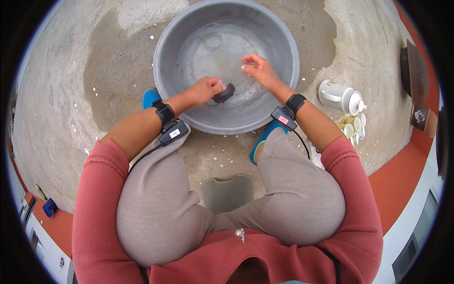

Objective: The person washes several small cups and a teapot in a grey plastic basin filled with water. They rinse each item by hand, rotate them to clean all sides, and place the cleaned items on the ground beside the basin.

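Note:
A large grey basin [173,117] stands on the concrete in front of me, with what looks like shallow clear water in the bottom. Over its near left part, my left hand [207,88] pinches a small dark rounded object [225,94], whose exact kind I cannot tell. My right hand [260,72] is above the right side of the basin, fingers apart and curved, with nothing seen in it. Towards the far side of the basin floor lies a clear round shape [213,38], perhaps a glass dish.
To the right of the basin are a white lidded jug [335,95] and several pale cups [356,124]. Blue shoes [151,97] flank the basin. A grey-green stool [227,191] shows between my legs. Wet patches darken the concrete [120,53]. Cables hang from both wrist devices.

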{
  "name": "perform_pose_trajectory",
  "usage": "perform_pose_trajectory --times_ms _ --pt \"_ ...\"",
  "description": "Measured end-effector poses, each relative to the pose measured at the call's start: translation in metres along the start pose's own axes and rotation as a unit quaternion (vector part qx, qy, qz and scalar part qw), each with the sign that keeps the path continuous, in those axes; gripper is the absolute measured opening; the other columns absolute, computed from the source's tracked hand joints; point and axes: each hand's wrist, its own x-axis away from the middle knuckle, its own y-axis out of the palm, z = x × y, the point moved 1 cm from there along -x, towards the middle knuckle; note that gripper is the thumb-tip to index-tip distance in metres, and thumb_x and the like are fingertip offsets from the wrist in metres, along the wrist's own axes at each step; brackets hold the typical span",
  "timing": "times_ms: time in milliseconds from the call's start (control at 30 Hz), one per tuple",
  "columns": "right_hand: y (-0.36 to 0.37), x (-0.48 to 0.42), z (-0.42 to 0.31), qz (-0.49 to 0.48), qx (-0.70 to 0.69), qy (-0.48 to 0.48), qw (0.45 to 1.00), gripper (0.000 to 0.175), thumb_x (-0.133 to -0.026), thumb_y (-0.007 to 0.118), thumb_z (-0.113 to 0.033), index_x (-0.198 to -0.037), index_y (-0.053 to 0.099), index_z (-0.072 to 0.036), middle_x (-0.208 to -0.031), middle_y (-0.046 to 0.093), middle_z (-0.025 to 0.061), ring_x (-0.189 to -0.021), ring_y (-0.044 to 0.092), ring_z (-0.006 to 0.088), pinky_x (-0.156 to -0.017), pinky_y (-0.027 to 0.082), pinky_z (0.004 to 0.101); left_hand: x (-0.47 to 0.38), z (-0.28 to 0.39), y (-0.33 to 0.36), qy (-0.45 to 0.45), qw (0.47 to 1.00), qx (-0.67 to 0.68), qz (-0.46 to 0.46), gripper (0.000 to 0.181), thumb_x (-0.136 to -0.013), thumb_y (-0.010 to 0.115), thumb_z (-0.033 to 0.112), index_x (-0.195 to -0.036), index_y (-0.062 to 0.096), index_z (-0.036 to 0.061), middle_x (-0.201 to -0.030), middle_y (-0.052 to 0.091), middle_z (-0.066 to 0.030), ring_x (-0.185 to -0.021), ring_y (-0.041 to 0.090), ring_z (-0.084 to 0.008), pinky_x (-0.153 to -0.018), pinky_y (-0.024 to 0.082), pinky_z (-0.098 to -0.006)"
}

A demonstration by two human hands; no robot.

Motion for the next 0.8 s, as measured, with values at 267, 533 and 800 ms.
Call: perform_pose_trajectory --times_ms 267,533,800 --pt "0.004 -0.024 -0.006 -0.057 -0.303 0.185 0.933 0.024 -0.098 0.06 -0.021 -0.108 0.067 -0.001 -0.1 0.07 0.0108 -0.093 0.067 0.0171 -0.083 0.055 0.0297 -0.001 -0.003 0.005 -0.126 0.948 0.282 0.078 0.018 -0.099 0.059 0.031 -0.093 0.064 0.015 -0.089 0.063 0.0028 -0.088 0.058 -0.0142 -0.085 0.046 -0.0344" --pt "0.006 -0.015 -0.015 0.119 0.047 -0.058 0.99 0.019 -0.091 0.062 -0.015 -0.102 0.07 -0.002 -0.09 0.071 0.0069 -0.078 0.068 0.0147 -0.073 0.056 0.0315 -0.004 0.003 0.004 -0.096 0.931 0.347 0.056 0.013 -0.099 0.06 0.026 -0.097 0.064 0.0139 -0.09 0.064 0.0009 -0.085 0.061 -0.0164 -0.085 0.048 -0.034" --pt "0.002 -0.024 -0.003 -0.026 -0.249 0.17 0.953 0.022 -0.09 0.061 -0.012 -0.108 0.066 -0.001 -0.098 0.072 0.0086 -0.082 0.068 0.0162 -0.076 0.055 0.0316 -0.006 0.005 0.007 -0.142 0.909 0.367 0.136 0.015 -0.099 0.06 0.027 -0.092 0.063 0.0143 -0.088 0.063 -0.0002 -0.084 0.061 -0.0152 -0.083 0.05 -0.0318"
